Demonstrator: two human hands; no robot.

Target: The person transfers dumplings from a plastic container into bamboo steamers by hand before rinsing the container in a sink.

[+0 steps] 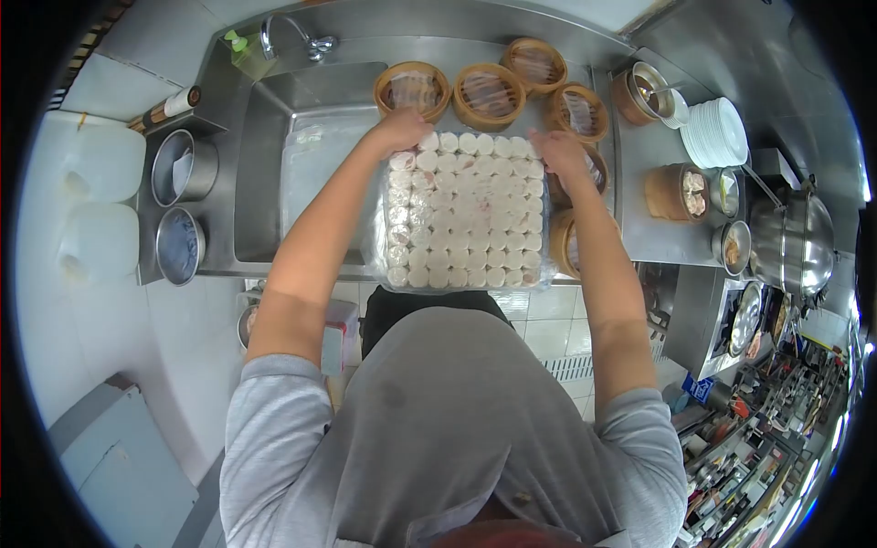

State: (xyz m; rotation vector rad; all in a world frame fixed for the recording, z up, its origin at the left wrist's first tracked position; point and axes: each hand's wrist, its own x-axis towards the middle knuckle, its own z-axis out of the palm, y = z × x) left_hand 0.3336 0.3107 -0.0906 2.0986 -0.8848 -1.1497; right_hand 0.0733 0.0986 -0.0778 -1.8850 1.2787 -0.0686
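A clear plastic tray [376,239] is packed with rows of small white round pieces that look like dumplings [470,215], under shiny film. It is in front of my body, over the near edge of the sink counter. My left hand [402,133] is closed on its far left corner, close to a bamboo steamer [411,89]. At the far right corner, my right hand [562,157] grips the tray too, its fingers partly hidden by the edge. More bamboo steamers [490,95] with slatted, film-like liners stand behind the tray and along its right side.
The steel sink [265,183] with a tap [315,46] lies at left, beside two metal pots [183,169]. On the right counter are stacked white plates [714,133], a steamer holding food [676,192], small bowls [731,247] and a large lidded pot [795,242].
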